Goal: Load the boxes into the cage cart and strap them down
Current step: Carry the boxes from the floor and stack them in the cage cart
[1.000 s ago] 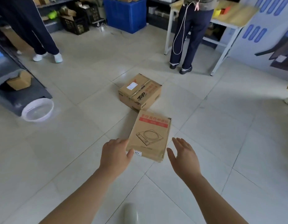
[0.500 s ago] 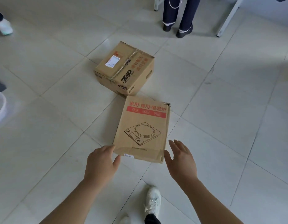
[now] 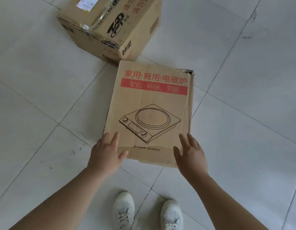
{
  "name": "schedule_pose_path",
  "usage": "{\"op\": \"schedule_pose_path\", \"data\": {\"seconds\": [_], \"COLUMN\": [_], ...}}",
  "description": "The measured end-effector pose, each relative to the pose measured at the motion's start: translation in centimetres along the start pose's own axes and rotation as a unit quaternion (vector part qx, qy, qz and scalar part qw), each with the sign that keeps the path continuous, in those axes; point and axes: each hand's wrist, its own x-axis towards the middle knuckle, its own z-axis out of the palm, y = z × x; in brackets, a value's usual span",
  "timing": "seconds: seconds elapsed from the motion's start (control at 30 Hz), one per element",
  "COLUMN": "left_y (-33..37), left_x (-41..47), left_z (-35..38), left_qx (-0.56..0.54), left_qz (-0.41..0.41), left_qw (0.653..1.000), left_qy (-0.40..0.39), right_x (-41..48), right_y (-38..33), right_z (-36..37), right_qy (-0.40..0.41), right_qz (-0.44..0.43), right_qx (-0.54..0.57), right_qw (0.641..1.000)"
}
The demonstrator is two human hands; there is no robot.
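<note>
A flat cardboard box (image 3: 150,100) printed with a cooktop drawing and red lettering lies on the tiled floor in front of me. My left hand (image 3: 106,152) is at its near left corner, fingers straight and thumb over the top edge. My right hand (image 3: 191,154) is at its near right corner, fingers spread and straight. Neither hand grips the box. A taller taped cardboard box (image 3: 114,25) with black lettering stands just behind it, almost touching its far left corner. No cage cart or strap is in view.
My two white shoes (image 3: 124,211) stand on the pale floor tiles (image 3: 44,90) just behind the flat box. Bare tiled floor stretches left and right of both boxes.
I have bent closer to the boxes, so they fill more of the view. Both hands moved forward from short of the flat box to its near corners.
</note>
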Motion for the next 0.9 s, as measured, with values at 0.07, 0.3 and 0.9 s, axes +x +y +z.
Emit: {"op": "schedule_pose_path", "data": {"seconds": [0.07,0.3,0.9], "left_y": [-1.0,-4.4,-4.2], "left_x": [1.9,7.3,3.6], "left_z": [2.6,8.2,0.1], "left_qx": [0.018,-0.041,-0.257], "left_qz": [-0.013,-0.09,-0.142], "left_qw": [0.999,0.989,0.955], "left_qy": [-0.023,-0.108,-0.05], "right_x": [1.6,5.4,4.0], "right_y": [0.8,3.8,-1.9], "right_z": [2.8,9.3,-0.1], "right_qy": [-0.005,-0.026,0.105], "right_qz": [0.009,0.096,0.068], "right_qx": [-0.004,0.067,0.047], "right_qw": [1.0,0.993,0.991]}}
